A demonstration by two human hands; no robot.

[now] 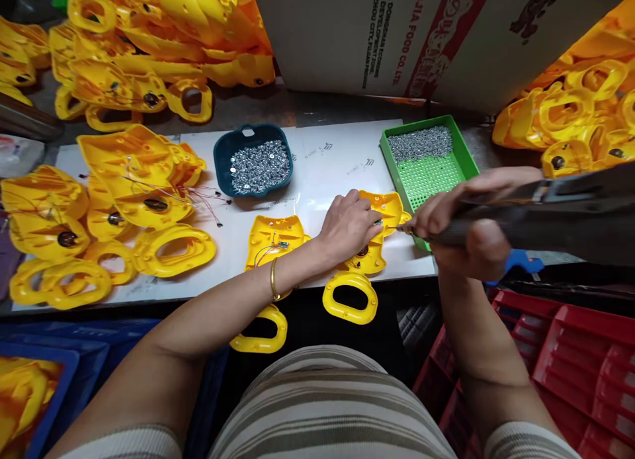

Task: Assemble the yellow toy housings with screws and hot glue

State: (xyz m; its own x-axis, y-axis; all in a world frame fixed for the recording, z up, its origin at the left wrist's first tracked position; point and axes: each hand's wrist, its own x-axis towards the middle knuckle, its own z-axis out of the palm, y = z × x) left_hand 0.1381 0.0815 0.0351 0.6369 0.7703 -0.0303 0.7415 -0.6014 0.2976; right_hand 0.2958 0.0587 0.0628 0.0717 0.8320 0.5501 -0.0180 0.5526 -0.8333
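My right hand [471,221] is wrapped round a dark electric screwdriver [540,214], held level, its thin bit pointing left at a yellow plastic shell [391,211]. Bent over that shell is my left hand [350,227], its fingers curled against the part near a small circuit board; a gold bangle [274,280] circles the wrist. The shell's ring-shaped handle [350,298] juts past the table's front edge. Partly under my left forearm lies a second yellow shell [275,237] with a small board and wires inside. Whether the bit touches a screw is too small to tell.
A dark teal tray [218,161] of small metal washers or screws and a green basket [469,161] of screws stand behind. Yellow shells [133,174] with loose wires pile up at left. A cardboard box [337,42] rises at the back. Red crates [570,353] sit below right.
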